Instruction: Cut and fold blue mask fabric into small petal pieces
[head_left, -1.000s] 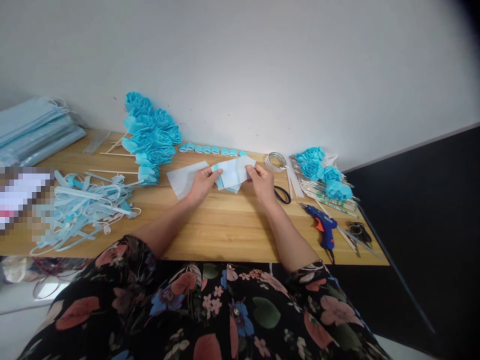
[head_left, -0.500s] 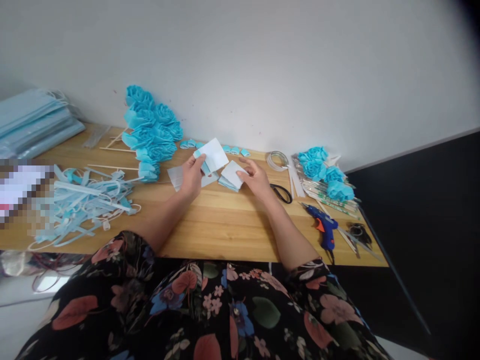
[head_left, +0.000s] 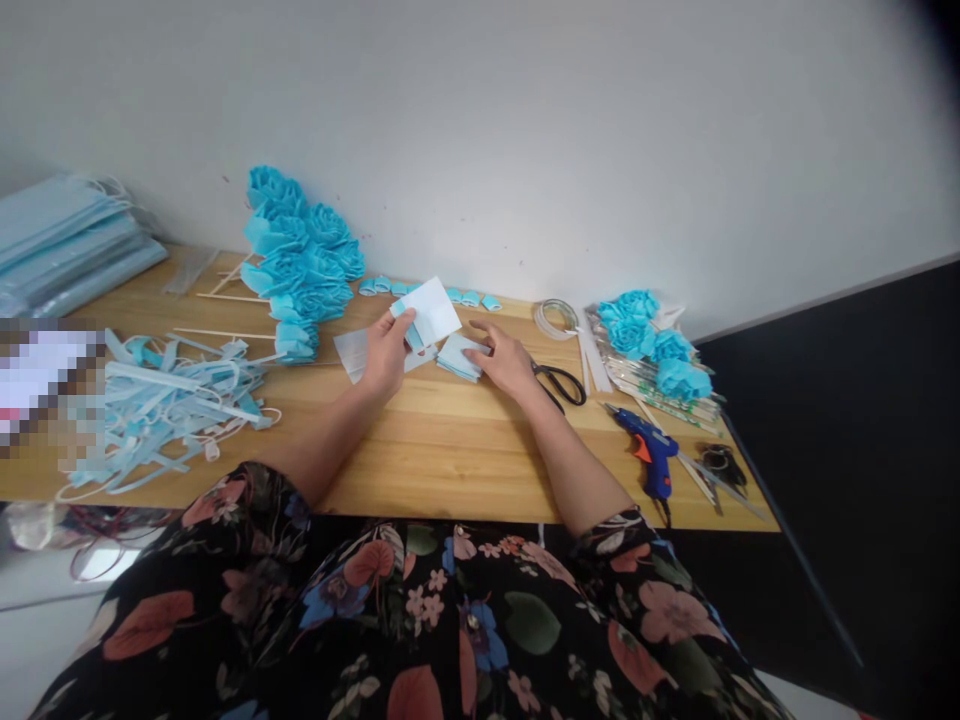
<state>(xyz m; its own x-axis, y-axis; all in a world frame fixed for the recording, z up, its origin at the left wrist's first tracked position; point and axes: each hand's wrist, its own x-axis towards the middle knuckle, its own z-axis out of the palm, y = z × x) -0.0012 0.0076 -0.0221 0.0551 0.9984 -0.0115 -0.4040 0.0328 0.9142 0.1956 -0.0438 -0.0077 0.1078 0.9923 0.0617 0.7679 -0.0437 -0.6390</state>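
Strips point(head_left: 180, 410) lie heaped on the table point(head_left: 427, 460), flowers point(head_left: 304, 265) behind them. The left hand point(head_left: 386, 350) pinches squares point(head_left: 436, 310) above a sheet point(head_left: 349, 352). Beside these, the right hand point(head_left: 504, 360) touches a stack point(head_left: 457, 358); I cannot tell whether it grips. Scissors point(head_left: 562, 384) lie just beside that hand, a glue gun point(head_left: 654, 455) farther right.

Pale, square-cut pieces point(head_left: 435, 310), white on the upper face with a band of brighter blue along one edge, are pinched in the left hand point(head_left: 385, 350), tilted and slightly fanned. Just beside them, a small pale-blue stack point(head_left: 456, 358), its layered edges uneven, sits under the right hand's thumb point(head_left: 475, 354).
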